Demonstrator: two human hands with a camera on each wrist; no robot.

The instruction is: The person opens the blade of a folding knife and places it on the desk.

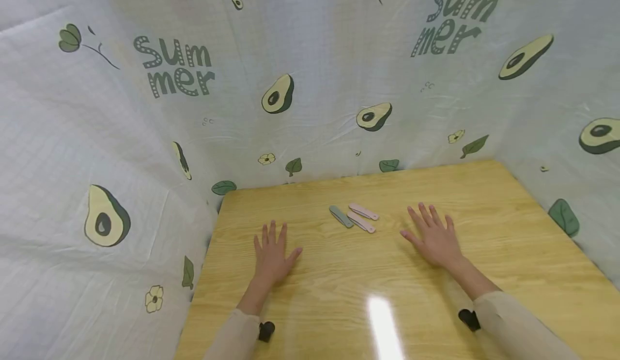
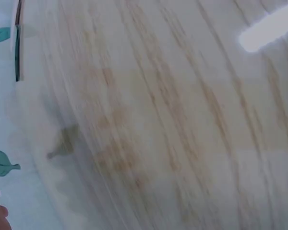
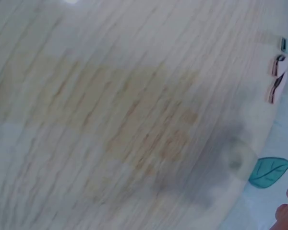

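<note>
We see three small folded tools on the wooden table (image 1: 329,279), toward its far edge and between two bare hands: one green tool (image 1: 341,216) and two pink ones. The far pink tool (image 1: 364,211) and the near pink tool (image 1: 360,222) lie side by side, close together. The green tool lies to their left, its near end right by the near pink tool; we cannot tell whether they touch. What kind of tools they are is too small for us to make out.

The left hand (image 1: 273,258) is spread wide, palm down, fingers straight, with nothing in its grasp. The right hand (image 1: 437,241) is spread the same way, also holding nothing, and its fingertips are nearer the tools. We cannot tell whether either palm rests on the table or hovers over it.

In both wrist views the hands are nearly cut off, just fingertips at a lower corner, and the wood looks hazy. The right wrist view shows the tools only as thin slivers by the edge. The sleeves (image 1: 234,336) run out of the head view at the bottom, and a bright glare (image 1: 385,325) hides some of the wood.
</note>
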